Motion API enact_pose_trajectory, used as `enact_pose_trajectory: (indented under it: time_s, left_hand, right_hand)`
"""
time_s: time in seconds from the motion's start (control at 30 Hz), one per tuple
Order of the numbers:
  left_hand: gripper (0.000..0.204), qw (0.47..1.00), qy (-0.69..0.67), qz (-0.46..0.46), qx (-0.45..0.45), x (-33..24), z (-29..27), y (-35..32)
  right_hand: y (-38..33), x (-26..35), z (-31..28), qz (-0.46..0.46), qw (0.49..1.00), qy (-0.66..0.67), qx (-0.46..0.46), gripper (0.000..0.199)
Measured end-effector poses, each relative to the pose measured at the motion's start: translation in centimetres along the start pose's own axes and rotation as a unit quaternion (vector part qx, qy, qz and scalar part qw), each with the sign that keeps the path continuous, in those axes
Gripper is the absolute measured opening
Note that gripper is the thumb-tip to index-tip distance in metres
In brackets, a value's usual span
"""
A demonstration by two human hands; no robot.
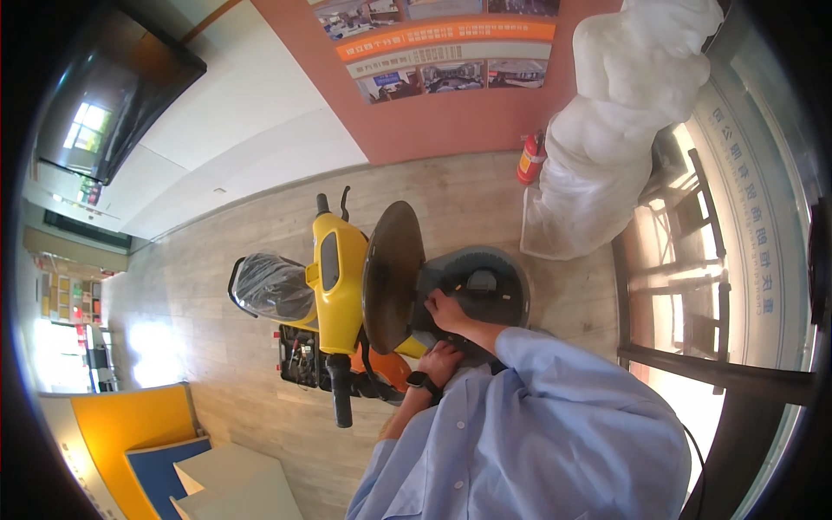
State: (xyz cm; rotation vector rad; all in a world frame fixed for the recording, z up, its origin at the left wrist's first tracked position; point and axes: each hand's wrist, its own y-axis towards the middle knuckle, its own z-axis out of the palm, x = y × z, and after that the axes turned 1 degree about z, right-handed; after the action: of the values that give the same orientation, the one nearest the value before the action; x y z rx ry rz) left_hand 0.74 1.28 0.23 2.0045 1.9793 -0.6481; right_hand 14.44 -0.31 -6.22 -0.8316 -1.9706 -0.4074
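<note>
A yellow scooter point(340, 269) stands in front of me with its dark seat point(394, 269) tipped up. Beneath the seat is the open black storage compartment point(513, 303), with a small grey part point(481, 281) inside. My right hand point(446, 312) reaches over the compartment, close to the seat's hinge side. Its fingers are pinched together, and whatever is between them is too small to make out. My left hand point(440, 362), with a dark watch point(423, 383) on the wrist, rests on the scooter's near side by the compartment rim, fingers laid over the edge.
A black tool case point(300, 357) lies open on the floor beside the scooter. Plastic film covers the scooter's front part point(274, 286). Behind stand a wrapped white statue point(598, 130) and a red fire extinguisher point(529, 160). White boxes point(234, 481) are at the lower left.
</note>
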Motion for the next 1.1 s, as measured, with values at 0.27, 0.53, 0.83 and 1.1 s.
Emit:
enact_pose_trajectory:
  time_s: [0.27,0.53,0.83,1.1]
  left_hand:
    - [0.021,1.0,-0.024,-0.01,0.007,0.3,0.3,-0.1]
    - [0.02,0.999,-0.035,0.004,-0.019,0.4,0.2,0.0]
    - [0.017,0.999,0.013,0.004,-0.043,1.0,1.4,-0.4]
    - [0.017,0.998,0.051,-0.035,-0.008,0.5,-0.1,-0.1]
  right_hand:
    - [0.7,-0.6,-0.4,0.031,0.997,0.029,0.057,0.021]
    - [1.8,1.0,-4.1,-0.342,0.91,-0.208,0.111,0.019]
    - [1.2,1.6,-1.3,0.093,0.966,-0.175,0.164,0.032]
    - [1.7,0.2,-2.1,-0.001,0.957,-0.221,0.19,0.026]
